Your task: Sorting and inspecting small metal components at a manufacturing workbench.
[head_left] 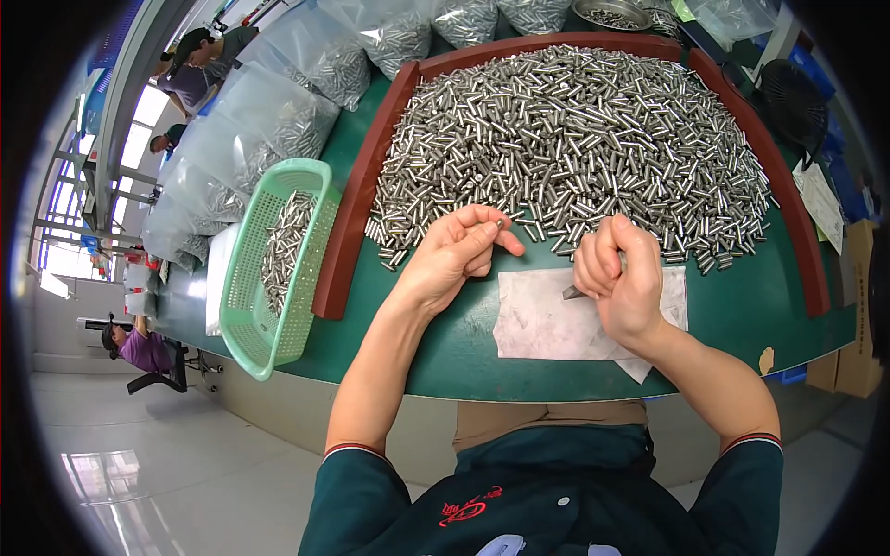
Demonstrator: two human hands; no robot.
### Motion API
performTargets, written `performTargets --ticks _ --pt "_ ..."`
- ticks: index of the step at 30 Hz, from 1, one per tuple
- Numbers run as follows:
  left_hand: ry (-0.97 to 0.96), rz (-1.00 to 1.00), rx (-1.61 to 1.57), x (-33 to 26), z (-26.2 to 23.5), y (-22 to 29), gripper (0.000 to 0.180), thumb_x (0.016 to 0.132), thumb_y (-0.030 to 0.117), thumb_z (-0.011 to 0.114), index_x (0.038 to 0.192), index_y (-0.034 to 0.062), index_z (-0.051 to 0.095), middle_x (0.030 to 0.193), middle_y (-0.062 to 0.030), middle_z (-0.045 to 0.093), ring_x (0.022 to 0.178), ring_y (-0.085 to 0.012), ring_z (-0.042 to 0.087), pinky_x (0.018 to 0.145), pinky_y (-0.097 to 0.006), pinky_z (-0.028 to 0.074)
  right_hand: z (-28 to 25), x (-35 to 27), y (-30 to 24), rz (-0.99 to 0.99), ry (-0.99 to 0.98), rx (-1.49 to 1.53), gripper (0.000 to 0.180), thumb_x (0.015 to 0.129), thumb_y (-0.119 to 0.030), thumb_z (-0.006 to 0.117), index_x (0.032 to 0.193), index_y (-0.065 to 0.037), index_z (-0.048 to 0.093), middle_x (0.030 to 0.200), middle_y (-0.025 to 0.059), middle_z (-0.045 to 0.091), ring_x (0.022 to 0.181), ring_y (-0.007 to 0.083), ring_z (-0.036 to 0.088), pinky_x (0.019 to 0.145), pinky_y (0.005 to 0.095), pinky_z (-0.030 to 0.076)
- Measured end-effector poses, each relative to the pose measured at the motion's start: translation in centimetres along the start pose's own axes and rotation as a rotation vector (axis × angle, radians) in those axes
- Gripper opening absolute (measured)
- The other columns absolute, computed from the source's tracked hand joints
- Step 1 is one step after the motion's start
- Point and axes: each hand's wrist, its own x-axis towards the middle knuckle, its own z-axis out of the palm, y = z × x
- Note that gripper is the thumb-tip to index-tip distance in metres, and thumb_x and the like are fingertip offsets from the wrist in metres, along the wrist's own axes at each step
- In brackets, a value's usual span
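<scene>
At the green bench (445, 371), left hand (454, 250) pinched, right hand (623, 283) curled.
Left thumb and fingertips grip what looks like one metal pin (501, 224), probably raised for finer handling; right fingers close round a dark grey piece (573, 292) (only its tip shows, kind unclear). Below the right hand, a stained pale cloth (530, 324), perhaps guarding the surface. Ahead, the pin heap (575, 139), penned by a dark red rail (357, 213), likely against rolling; left of that, a mint-green basket (298, 320) of pins, within reach.
</scene>
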Motion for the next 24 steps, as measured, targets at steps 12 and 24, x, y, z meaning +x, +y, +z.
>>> performTargets --ticks 12,24 --pt "-0.03 -0.03 0.093 -0.3 0.3 0.2 0.011 0.089 0.013 0.045 0.092 0.0037 0.049 0.069 -0.0074 0.058 0.046 -0.0025 0.028 0.041 -0.017 0.025 0.0 -0.2 0.1 -0.003 0.001 0.009 0.038 0.088 -0.022 0.033 0.053 -0.008 0.029 0.044 0.0003 0.029 0.039 0.0075 0.022 0.038 0.0225 0.02" --pt "0.079 0.268 1.148 -1.8 4.6 -1.9 0.012 0.07 0.007 0.067 0.068 -0.0006 0.058 0.043 -0.0002 0.037 0.04 -0.0069 0.032 0.038 -0.025 0.028 -0.1 0.0 0.3 -0.039 -0.012 0.145 0.038 0.087 -0.021 0.03 0.051 -0.008 0.029 0.042 0.0006 0.028 0.038 0.0086 0.021 0.038 0.0231 0.019"
